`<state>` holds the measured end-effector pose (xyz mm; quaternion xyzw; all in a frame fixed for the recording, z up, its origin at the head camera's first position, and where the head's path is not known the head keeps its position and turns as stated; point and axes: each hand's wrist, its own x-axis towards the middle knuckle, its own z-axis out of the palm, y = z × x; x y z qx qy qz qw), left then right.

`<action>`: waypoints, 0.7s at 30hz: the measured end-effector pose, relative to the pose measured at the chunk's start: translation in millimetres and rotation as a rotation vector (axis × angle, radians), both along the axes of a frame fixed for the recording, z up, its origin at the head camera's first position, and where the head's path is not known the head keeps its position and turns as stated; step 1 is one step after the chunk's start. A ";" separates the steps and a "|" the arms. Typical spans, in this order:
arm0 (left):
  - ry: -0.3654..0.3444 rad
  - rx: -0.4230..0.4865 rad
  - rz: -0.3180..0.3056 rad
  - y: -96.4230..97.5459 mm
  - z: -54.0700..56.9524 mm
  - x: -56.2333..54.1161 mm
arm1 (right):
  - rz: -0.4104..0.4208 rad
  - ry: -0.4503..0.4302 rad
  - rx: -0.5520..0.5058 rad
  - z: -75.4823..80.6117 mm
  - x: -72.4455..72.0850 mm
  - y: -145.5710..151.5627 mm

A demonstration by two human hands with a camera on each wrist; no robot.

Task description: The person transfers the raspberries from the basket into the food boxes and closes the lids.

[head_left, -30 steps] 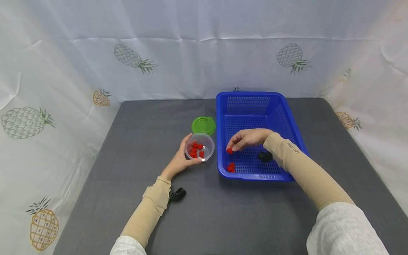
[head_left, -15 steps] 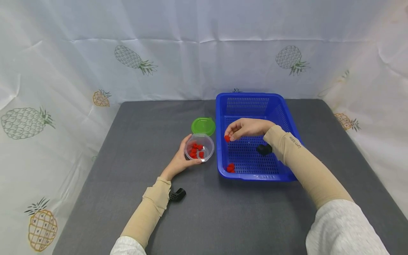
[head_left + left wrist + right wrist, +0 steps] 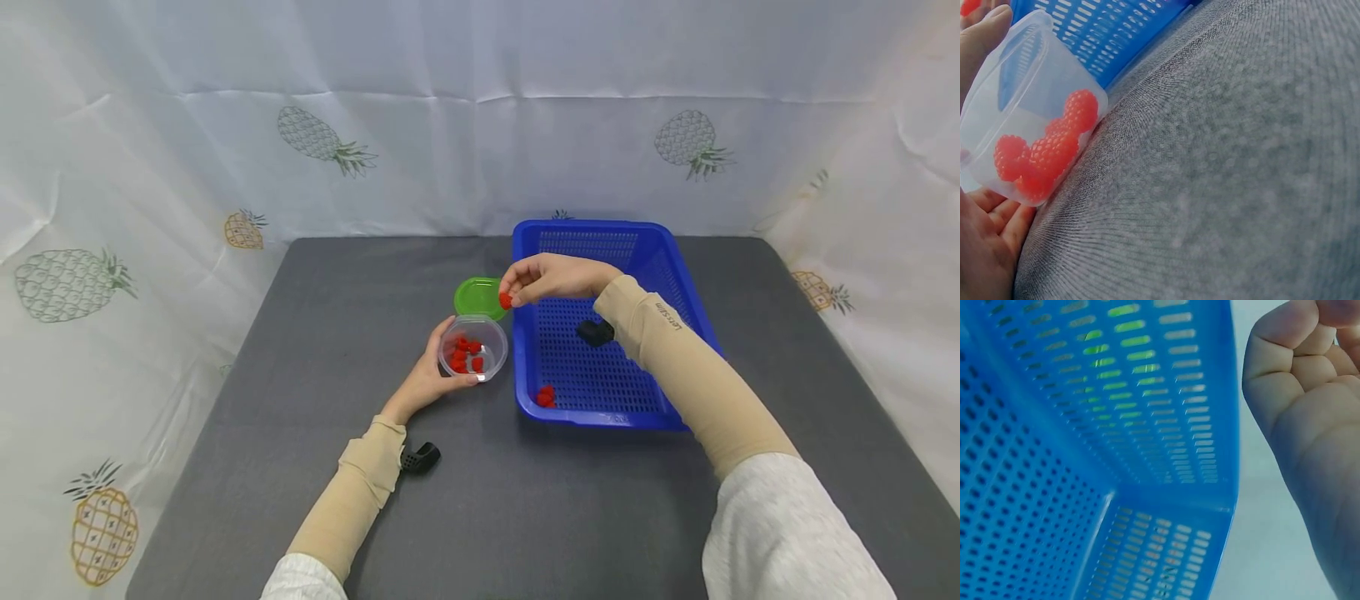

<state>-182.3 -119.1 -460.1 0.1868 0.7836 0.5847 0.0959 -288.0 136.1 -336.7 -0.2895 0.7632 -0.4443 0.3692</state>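
With thumb and fingers spread around it, my left hand [image 3: 426, 380] grips a clear plastic container [image 3: 495, 343] on the table. Several red raspberries [image 3: 1054, 153] lie at its bottom in the left wrist view. My right hand [image 3: 558, 277] pinches a single raspberry [image 3: 506, 301] over the left rim of a blue basket [image 3: 600, 417], above the right edge of a green lid [image 3: 472, 298]. A few more raspberries [image 3: 545, 397] sit in the basket's near left corner. In the right wrist view the fingertips are cut off and the held raspberry is out of sight.
Grey cloth [image 3: 480, 517] covers the table. The lid lies just behind the container, and the basket stands close on the right. A white pineapple-print curtain [image 3: 465, 167] hangs behind and at the sides. Black devices are on the left wrist [image 3: 422, 458] and right wrist [image 3: 596, 333].
My right hand has moved up and left with the pinched raspberry, from inside the basket to over its left rim. My left hand and the container have stayed in place.
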 end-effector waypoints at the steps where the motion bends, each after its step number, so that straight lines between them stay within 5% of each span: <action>1: -0.003 -0.001 -0.001 0.1 0.3 0.2 | 0.004 0.005 -0.005 -0.2 -0.9 -2.7; 13: -0.050 -0.034 0.005 -1.2 1.9 1.4 | -0.050 0.116 0.008 -7.8 -11.4 -43.1; 21: -0.055 -0.002 0.004 -1.3 -0.3 0.7 | 0.039 0.175 0.090 -12.6 -10.2 -70.0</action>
